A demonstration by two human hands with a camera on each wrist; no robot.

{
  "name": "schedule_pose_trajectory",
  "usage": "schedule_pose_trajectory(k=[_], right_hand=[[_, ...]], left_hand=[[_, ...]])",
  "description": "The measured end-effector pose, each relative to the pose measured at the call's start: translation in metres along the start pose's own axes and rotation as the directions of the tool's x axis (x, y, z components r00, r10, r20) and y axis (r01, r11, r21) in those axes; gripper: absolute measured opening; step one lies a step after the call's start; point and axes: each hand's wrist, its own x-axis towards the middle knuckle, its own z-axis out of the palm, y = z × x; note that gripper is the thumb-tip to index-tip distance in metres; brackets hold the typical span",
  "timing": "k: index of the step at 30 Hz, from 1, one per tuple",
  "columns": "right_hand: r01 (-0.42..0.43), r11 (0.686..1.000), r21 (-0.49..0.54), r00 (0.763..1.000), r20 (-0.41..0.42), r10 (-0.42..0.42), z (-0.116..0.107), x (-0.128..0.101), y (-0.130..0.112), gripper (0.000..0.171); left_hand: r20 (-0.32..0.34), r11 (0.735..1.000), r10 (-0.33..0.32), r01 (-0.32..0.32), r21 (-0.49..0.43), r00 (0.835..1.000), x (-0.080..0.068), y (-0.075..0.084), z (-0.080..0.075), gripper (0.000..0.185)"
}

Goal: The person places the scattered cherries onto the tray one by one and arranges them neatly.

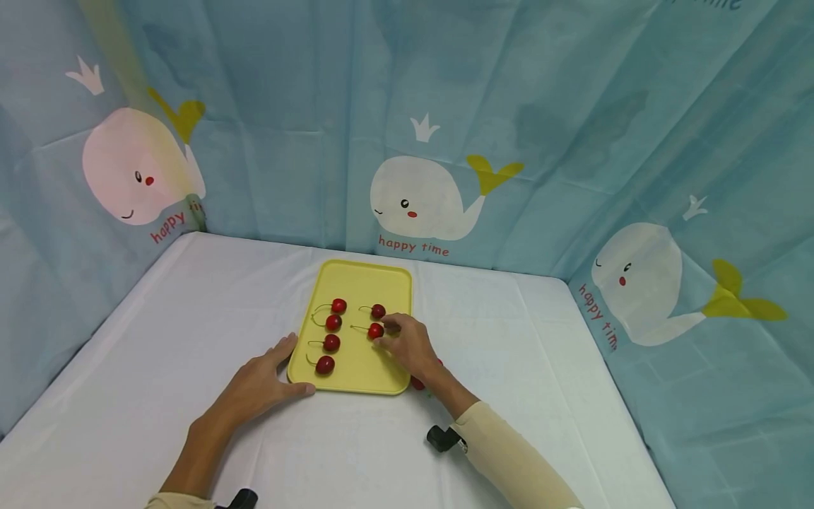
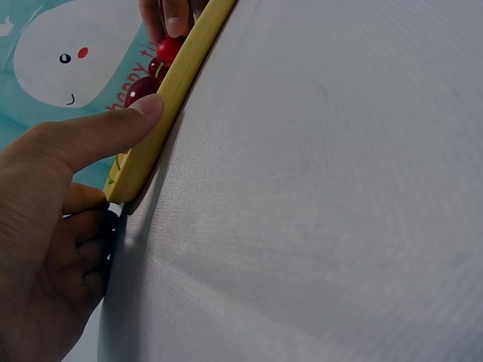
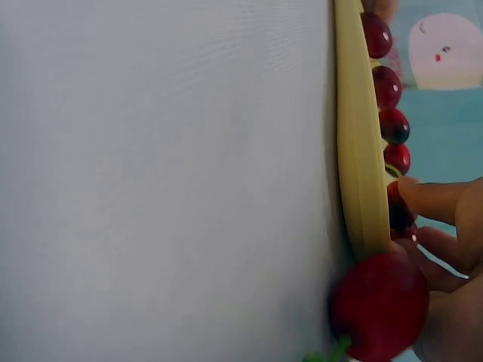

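Note:
A yellow tray (image 1: 365, 279) lies on the white-covered table. Its near left corner is held by my left hand (image 1: 257, 385), with the thumb (image 2: 143, 109) along the front wall and the fingers at the left side. Several red cherries with stems, such as the nearest cherry (image 1: 325, 365), form a column on the tray's left half. On the right half, a darker cherry (image 1: 378, 311) sits beyond a bright red cherry (image 1: 376, 331). My right hand (image 1: 410, 346) reaches over the tray's right edge and pinches that bright cherry between thumb and fingers.
Beside the tray's near right corner, partly hidden under my right wrist, are red fruits; one round red fruit (image 3: 381, 305) with a bit of green shows close up. A blue curtain (image 1: 280, 141) with whale prints hangs behind and beside the table.

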Motion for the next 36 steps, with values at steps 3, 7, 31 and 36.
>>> schedule_pose_trajectory(k=[3, 7, 31, 36], right_hand=[[0.018, 1.000, 0.012, 1.000, 0.003, -0.019, -0.005, -0.002, 0.003, 0.042], [0.028, 0.998, 0.057, 1.000, 0.007, -0.028, -0.011, -0.008, 0.007, 0.041], [0.029, 0.982, 0.188, 0.999, -0.023, -0.025, -0.053, -0.039, 0.028, 0.043], [0.008, 0.978, 0.209, 0.999, -0.034, -0.001, -0.060, -0.044, 0.035, 0.039]], left_hand=[[0.005, 1.000, -0.004, 0.004, 0.006, 1.000, 0.000, 0.000, 0.000, 0.123], [0.016, 1.000, -0.013, 0.013, 0.011, 1.000, 0.001, 0.000, 0.000, 0.123], [0.022, 1.000, -0.024, 0.024, 0.013, 0.999, 0.002, -0.001, 0.001, 0.123], [0.022, 1.000, -0.015, 0.015, 0.019, 1.000, 0.003, -0.001, 0.001, 0.123]])
